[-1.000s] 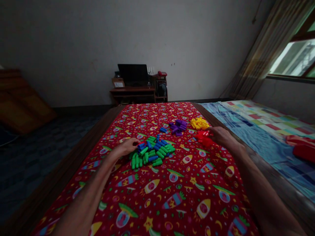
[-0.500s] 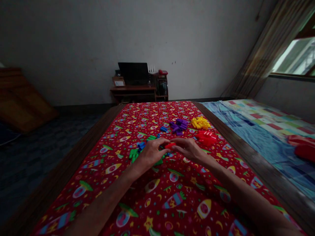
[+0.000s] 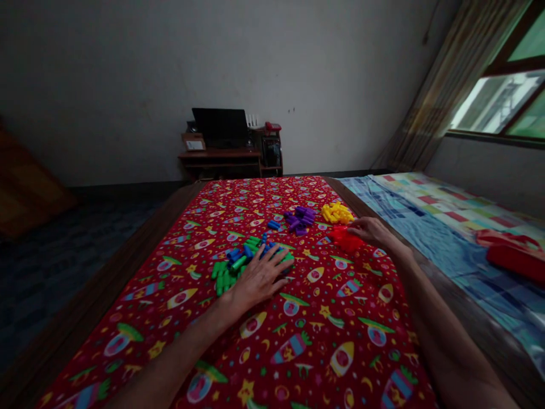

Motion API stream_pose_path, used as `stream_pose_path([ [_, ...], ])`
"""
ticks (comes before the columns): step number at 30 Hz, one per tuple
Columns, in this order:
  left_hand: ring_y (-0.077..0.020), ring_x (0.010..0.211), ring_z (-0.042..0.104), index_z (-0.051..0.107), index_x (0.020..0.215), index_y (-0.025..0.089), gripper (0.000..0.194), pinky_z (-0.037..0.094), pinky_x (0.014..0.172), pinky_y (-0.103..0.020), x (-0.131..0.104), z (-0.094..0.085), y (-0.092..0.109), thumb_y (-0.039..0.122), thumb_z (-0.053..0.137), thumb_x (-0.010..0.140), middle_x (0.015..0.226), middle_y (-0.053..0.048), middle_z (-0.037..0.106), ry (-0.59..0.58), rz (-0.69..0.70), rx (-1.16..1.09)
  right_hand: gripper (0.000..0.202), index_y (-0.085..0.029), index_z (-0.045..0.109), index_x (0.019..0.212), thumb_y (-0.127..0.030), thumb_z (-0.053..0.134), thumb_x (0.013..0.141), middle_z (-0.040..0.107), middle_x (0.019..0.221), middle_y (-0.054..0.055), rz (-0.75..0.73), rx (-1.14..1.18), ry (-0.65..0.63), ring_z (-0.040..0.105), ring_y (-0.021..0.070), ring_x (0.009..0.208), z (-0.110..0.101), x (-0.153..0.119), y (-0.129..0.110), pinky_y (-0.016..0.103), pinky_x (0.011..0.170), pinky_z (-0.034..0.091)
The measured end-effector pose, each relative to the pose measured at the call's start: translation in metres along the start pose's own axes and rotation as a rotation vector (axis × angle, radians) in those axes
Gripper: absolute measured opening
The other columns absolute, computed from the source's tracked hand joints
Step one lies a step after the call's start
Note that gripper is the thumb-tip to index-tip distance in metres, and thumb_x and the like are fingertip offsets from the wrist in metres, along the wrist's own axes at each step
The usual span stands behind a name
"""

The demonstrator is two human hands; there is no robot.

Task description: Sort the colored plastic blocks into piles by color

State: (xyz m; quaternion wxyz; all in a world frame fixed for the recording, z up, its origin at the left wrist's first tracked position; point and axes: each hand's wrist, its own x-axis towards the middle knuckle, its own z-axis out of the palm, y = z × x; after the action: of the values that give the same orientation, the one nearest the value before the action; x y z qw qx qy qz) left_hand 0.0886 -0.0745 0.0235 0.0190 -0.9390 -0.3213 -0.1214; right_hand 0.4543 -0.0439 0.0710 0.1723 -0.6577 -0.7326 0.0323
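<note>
My left hand [image 3: 261, 275] lies flat with fingers spread over a mixed pile of green pieces [image 3: 223, 279] and blue pieces [image 3: 234, 256], hiding part of it. At the right, my right hand [image 3: 369, 230] is over the edge of a heap of red pieces [image 3: 347, 241], its fingers bent together; whether a piece is between them is too small to tell. Just behind the red heap sit yellow pieces [image 3: 336, 213], with purple pieces [image 3: 300, 220] to their left. Two or so blue pieces [image 3: 273, 225] lie apart, left of the purple heap.
A red patterned cloth [image 3: 272, 352] covers the table. Beyond it stands a desk [image 3: 221, 153] with a black monitor [image 3: 220, 126] and a red telephone [image 3: 273, 126]. A bed [image 3: 430, 210] with blue and checked covers is along the right, holding a red item [image 3: 513, 262].
My hands have parted from the red piece they held together. The left hand has spread over the green and blue pile; the right has moved to the red heap. The view has turned slightly right.
</note>
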Motion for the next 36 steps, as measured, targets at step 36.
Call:
stream_pose_path([
  [36, -0.0238, 0.112, 0.059, 0.066, 0.109, 0.020, 0.027, 0.046, 0.101, -0.040, -0.019, -0.015, -0.074, 0.032, 0.049, 0.091, 0.117, -0.009, 0.066, 0.202, -0.186, -0.083, 0.025, -0.017, 0.071, 0.103, -0.022, 0.054, 0.085, 0.072, 0.095, 0.010, -0.283, 0.258, 0.174, 0.066, 0.0217, 0.088, 0.087, -0.011, -0.085, 0.033, 0.080, 0.051],
])
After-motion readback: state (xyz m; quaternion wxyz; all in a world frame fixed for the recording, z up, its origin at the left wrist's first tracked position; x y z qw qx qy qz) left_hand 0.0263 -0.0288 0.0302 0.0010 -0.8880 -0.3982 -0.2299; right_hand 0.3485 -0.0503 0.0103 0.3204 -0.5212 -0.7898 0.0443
